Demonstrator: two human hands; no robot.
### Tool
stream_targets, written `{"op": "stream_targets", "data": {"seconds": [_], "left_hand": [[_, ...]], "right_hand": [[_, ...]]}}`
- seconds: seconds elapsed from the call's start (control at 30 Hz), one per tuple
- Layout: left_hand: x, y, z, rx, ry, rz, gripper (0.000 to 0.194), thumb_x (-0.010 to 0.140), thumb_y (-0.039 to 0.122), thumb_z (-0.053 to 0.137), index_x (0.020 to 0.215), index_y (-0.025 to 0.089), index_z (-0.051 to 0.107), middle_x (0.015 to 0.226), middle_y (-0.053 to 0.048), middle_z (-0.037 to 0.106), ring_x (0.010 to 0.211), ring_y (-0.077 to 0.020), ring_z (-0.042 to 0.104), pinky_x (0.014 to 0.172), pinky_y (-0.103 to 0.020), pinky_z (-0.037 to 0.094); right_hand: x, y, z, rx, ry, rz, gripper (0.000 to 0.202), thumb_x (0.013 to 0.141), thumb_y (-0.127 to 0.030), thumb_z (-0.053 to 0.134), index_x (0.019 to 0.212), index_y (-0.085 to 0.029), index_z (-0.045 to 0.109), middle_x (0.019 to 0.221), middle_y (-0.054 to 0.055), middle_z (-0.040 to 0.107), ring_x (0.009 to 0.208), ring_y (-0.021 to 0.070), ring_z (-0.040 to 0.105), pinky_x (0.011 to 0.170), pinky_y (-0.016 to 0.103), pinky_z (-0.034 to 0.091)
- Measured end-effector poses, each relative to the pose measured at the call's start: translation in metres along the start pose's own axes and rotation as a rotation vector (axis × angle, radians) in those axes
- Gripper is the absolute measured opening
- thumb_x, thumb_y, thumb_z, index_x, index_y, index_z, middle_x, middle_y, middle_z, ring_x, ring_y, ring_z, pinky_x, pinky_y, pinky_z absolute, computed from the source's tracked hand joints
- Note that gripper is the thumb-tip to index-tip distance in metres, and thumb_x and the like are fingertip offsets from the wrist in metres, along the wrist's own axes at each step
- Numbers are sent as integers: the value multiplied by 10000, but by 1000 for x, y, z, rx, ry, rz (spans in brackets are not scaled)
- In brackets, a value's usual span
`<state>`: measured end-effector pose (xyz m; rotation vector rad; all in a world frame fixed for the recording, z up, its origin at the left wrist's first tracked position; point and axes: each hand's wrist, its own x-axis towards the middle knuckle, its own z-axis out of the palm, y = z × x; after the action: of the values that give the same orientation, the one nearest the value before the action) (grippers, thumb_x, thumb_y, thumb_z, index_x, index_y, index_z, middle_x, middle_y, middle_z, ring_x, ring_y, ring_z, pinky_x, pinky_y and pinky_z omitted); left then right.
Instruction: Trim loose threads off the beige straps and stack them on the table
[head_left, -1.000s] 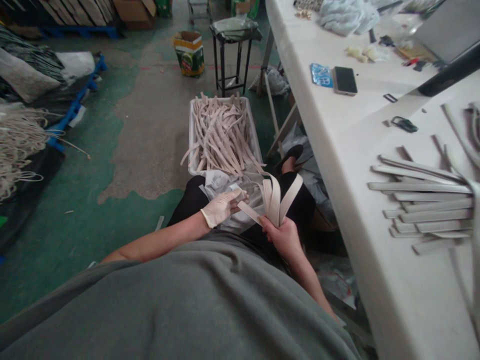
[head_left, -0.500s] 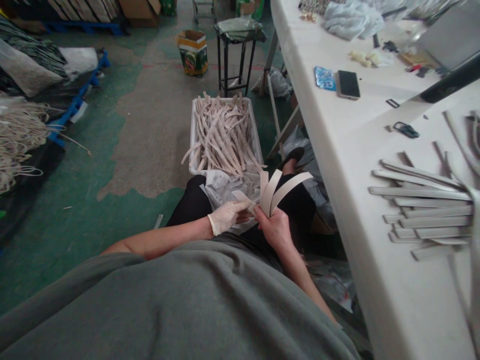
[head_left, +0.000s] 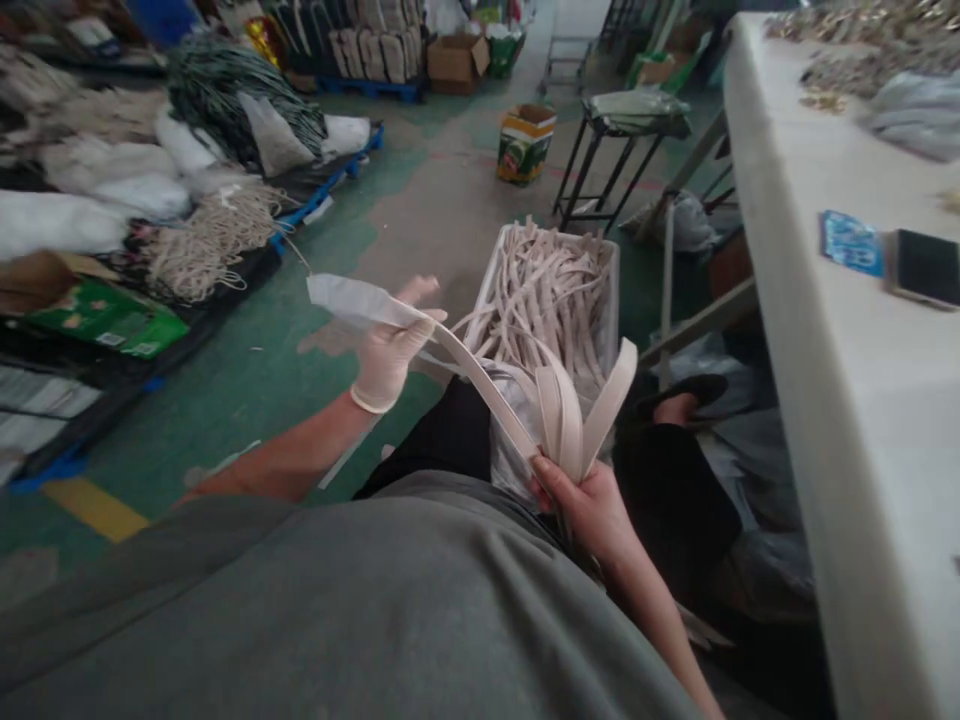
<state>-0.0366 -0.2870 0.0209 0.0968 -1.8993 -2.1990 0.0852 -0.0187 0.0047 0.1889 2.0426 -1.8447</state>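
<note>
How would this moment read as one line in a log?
left hand: gloved, holding strip | right hand: bare, gripping fanned strips | tub: heaped with similar strips

The straps (head_left: 566, 425) are plain cream, the glove (head_left: 382, 370) off-white. Dusty pinkish-beige strips (head_left: 544, 290) fill a white bin (head_left: 615, 290). The shirt (head_left: 465, 600) is plain grey-green, the trousers (head_left: 435, 440) black. The floor (head_left: 277, 395) is green, patched with worn grey-brown, and bears a yellow stripe (head_left: 97, 510). The rope (head_left: 210, 245) is beige, the pallet (head_left: 362, 153) edge bright blue. The table (head_left: 832, 420) is white; its packet (head_left: 850, 241) is blue with white markings, its phone (head_left: 930, 268) black-faced.
</note>
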Motion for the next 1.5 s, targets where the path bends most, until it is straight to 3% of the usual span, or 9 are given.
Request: {"op": "stream_targets", "data": {"seconds": [0.17,0.33,0.57,0.67,0.77,0.97,1.13,1.33,1.5], "left_hand": [[-47,-61,-1,-364,63,-907,170,893,354,680,907,190,723,918,-47,720,878,-157,673,877,-311,527],[-81,-73,12,-472,47,-1151,130,894,307,693,911,181,720,899,-41,701,795,-132,660,823,-272,517],[-107,-75,46,-491,-138,-1269,185,825,316,768,811,150,688,838,-63,697,799,-157,656,829,-270,490],[-103,-74,48,-510,-95,-1194,186,827,311,768,806,147,684,835,-64,700,782,-152,645,825,-271,489],[-99,-72,46,-528,-37,-1128,153,836,283,760,831,147,690,856,-55,705,771,-138,640,813,-268,481],[-111,-74,60,-503,-235,-1214,257,771,366,815,810,141,695,799,-54,709,765,-158,643,791,-274,456],[-100,-72,60,-528,-132,-1056,223,830,369,765,845,153,710,902,-69,737,826,-141,647,798,-250,457],[-115,-74,71,-524,-314,-1213,277,773,388,811,826,134,716,843,-76,732,802,-174,661,770,-282,456],[-102,-73,67,-541,-151,-1105,206,821,349,771,860,153,721,907,-68,742,820,-144,647,772,-252,446]], "right_hand": [[-13,5,-14,-200,83,123,514,746,-640,667,531,-176,605,444,34,552,414,152,494,434,271,381],[-27,1,-23,-341,142,194,469,717,-613,650,507,-198,593,450,45,579,400,166,510,423,282,389],[11,7,7,-409,125,101,447,787,-555,584,539,-187,635,473,61,621,444,187,581,501,294,448],[7,8,-4,-355,26,143,458,800,-573,589,642,-159,701,554,79,681,512,208,633,518,292,472],[-3,9,-19,-376,53,198,470,783,-588,607,658,-146,705,583,95,702,520,229,651,499,301,474],[8,10,-4,-490,138,119,433,781,-552,597,609,-165,688,556,102,697,541,250,676,526,313,484],[-4,7,-13,-364,97,216,437,763,-565,630,655,-150,718,595,108,717,525,249,675,492,312,498],[-1,3,-5,-406,181,125,411,749,-555,642,617,-168,688,593,119,715,528,261,677,490,324,511],[-10,9,-16,-348,167,212,423,736,-569,664,658,-157,716,611,127,729,535,273,690,482,334,526]]}}
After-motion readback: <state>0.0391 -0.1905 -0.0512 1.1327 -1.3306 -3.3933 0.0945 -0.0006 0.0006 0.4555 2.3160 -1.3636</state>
